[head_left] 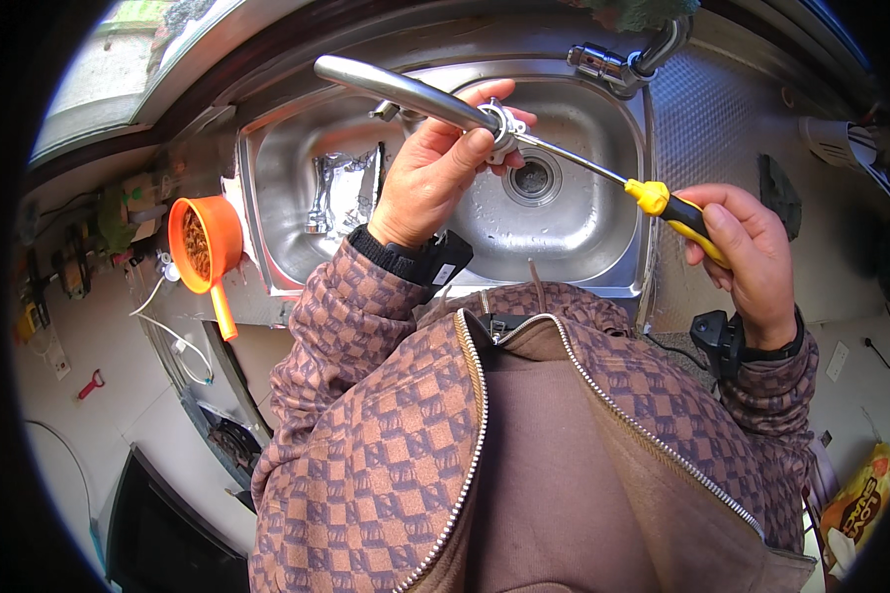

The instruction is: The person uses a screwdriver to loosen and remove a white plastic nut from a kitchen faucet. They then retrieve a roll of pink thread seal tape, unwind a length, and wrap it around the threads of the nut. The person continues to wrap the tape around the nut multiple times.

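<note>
My left hand [435, 176] is wrapped round the lower end of a curved, brushed-metal pipe [396, 87], which rises over the double sink toward the upper left. A pale metal ring clamp [505, 130] sits round the pipe's end, between my fingers and thumb. My right hand [747, 237] grips a yellow-and-black screwdriver [653, 196] by its handle. The screwdriver's shaft points up and left, and its tip meets the side of the clamp. Below them lies the right bowl [603, 212] with its round drain [534, 178].
A crumpled silver foil packet [351, 188] rests in the left bowl. Left of the sink, an orange long-handled scoop [225, 232] holds brown bits. A chrome faucet fitting [613, 69] stands at the back right. A white slotted holder [841, 143] is farther right.
</note>
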Available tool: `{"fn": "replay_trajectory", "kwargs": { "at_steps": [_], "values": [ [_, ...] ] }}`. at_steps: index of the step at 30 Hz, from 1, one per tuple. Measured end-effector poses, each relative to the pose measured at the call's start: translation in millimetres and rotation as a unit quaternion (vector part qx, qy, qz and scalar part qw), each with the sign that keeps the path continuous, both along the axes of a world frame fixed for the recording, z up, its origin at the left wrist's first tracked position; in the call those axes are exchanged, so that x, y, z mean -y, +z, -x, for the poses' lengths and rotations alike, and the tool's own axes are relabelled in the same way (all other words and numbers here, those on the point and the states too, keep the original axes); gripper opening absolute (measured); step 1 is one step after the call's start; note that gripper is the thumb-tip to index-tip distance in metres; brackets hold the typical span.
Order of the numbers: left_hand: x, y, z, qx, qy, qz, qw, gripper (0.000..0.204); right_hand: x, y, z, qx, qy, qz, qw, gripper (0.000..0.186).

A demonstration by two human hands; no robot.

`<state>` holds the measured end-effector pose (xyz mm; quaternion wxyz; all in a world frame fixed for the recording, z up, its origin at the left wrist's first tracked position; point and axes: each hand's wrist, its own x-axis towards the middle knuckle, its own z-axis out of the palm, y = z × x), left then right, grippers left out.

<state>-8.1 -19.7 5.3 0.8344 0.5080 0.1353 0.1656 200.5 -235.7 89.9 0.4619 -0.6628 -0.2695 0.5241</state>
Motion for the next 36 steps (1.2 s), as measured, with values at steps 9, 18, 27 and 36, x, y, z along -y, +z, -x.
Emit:
{"fn": "replay_trajectory", "kwargs": {
  "at_steps": [9,18,27,36],
  "values": [
    [0,0,0,-0.003,0.003,0.003,1.000,0.052,1,1,0,0.008,0.002,0.002,1.000,0.028],
    [0,0,0,-0.001,0.001,-0.001,1.000,0.052,0,-1,0,0.013,-0.005,0.003,1.000,0.028],
    [0,0,0,-0.003,0.005,-0.005,1.000,0.051,-1,-4,-1,-0.001,-0.011,0.024,1.000,0.029],
    [3,2,-1,0.000,0.028,0.020,0.999,0.052,-2,-14,-8,-0.061,-0.018,0.044,0.997,0.031]
  ]
}}
